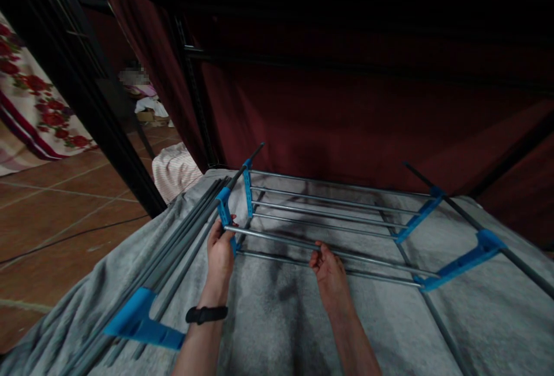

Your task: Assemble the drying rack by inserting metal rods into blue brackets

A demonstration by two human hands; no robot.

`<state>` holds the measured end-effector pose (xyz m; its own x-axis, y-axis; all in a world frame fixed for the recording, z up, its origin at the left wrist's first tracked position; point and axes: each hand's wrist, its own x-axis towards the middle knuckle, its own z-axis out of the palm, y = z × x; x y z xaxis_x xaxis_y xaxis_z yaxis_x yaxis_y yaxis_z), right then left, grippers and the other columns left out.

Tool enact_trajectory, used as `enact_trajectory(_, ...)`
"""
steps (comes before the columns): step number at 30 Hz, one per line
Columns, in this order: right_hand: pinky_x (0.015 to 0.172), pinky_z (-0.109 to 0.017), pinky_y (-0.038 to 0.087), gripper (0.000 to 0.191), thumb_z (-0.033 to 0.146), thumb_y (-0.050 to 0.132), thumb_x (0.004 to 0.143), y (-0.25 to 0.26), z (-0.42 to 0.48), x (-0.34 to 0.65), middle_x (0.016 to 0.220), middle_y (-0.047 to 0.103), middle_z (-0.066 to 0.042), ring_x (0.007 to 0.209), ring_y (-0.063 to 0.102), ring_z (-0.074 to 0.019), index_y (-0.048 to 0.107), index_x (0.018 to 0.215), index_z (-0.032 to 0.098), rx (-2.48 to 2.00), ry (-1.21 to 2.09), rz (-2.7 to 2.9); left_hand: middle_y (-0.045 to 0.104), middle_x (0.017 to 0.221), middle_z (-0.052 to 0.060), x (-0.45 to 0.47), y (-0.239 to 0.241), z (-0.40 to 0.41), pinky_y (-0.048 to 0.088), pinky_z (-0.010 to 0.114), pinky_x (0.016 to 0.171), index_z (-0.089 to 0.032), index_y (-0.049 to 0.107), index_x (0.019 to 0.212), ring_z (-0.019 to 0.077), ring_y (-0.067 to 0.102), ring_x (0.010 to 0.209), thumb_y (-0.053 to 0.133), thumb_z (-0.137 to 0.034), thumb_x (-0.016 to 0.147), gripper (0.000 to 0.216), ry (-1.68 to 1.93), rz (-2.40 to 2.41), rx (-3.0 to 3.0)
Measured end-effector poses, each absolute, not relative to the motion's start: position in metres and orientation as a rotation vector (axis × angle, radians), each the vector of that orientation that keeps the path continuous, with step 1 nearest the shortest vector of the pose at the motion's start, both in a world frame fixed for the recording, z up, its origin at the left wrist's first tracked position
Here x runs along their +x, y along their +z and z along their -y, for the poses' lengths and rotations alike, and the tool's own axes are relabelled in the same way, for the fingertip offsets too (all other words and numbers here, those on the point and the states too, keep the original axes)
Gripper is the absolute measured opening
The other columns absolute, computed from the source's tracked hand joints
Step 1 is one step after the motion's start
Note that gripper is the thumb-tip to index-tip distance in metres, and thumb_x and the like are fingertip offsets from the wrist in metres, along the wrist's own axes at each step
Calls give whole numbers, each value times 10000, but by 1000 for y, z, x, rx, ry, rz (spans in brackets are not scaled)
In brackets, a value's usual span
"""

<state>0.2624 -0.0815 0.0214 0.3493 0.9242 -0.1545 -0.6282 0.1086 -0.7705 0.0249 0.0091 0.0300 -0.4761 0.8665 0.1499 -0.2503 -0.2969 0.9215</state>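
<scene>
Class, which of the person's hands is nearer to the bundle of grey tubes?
Left. The left hand, holding a blue bracket, is just right of the grey tubes; the right hand is farther right, near the middle of a metal rod.

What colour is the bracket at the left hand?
Blue: the bracket at the left hand, shown in the head view.

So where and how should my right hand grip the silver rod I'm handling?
Probably around its middle, from the near side: the silver rod is slim, straight and bare there, so the right hand can wrap it, while its left end meets the blue bracket at the left hand.
</scene>
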Motion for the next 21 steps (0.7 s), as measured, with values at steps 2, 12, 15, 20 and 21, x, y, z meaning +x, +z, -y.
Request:
enact_trajectory(2, 628, -281, 464, 182, 392, 751, 737, 22, 82, 262, 705, 635, 14, 633, 541, -130, 734, 829, 236, -878, 1170, 415, 687, 904, 12, 24, 30, -10, 426, 287, 870, -205, 721, 893, 169, 572, 860, 684, -209, 589, 306, 1874, -1040, 760)
enact_trajectory(12, 614, -235, 465, 299, 424, 794, 700, 17, 82, 266, 680, 626, 27, 625, 554, -107, 726, 891, 203, -875, 1228, 392, 667, 900, 29, 22, 29, -9, 438, 263, 832, -172, 704, 899, 139, 562, 825, 745, -436, 738, 312, 1849, -854, 679)
enact_trajectory(15, 637, -233, 480, 354, 461, 790, 705, 17, 85, 265, 713, 650, 17, 649, 583, -109, 712, 918, 190, -876, 1242, 400, 671, 914, 21, 21, 26, -9, 431, 256, 845, -179, 710, 902, 140, 564, 854, 802, -463, 683, 371, 1854, -854, 696)
enact_trajectory(20, 625, -292, 500, 431, 567, 606, 844, 33, 97, 241, 753, 699, -66, 630, 619, -157, 692, 877, 146, -1073, 1396, 856, 677, 903, 6, 22, 27, -7, 439, 259, 837, -201, 712, 888, 134, 575, 846, 838, -456, 654, 368, 1856, -837, 669)
enact_trajectory(21, 635, -299, 503, 411, 546, 566, 878, 40, 97, 232, 761, 699, -67, 641, 625, -164, 686, 878, 153, -1109, 1352, 1019, 679, 899, 5, 23, 27, -7, 441, 256, 839, -200, 711, 877, 134, 580, 851, 846, -448, 645, 365, 1866, -831, 654)
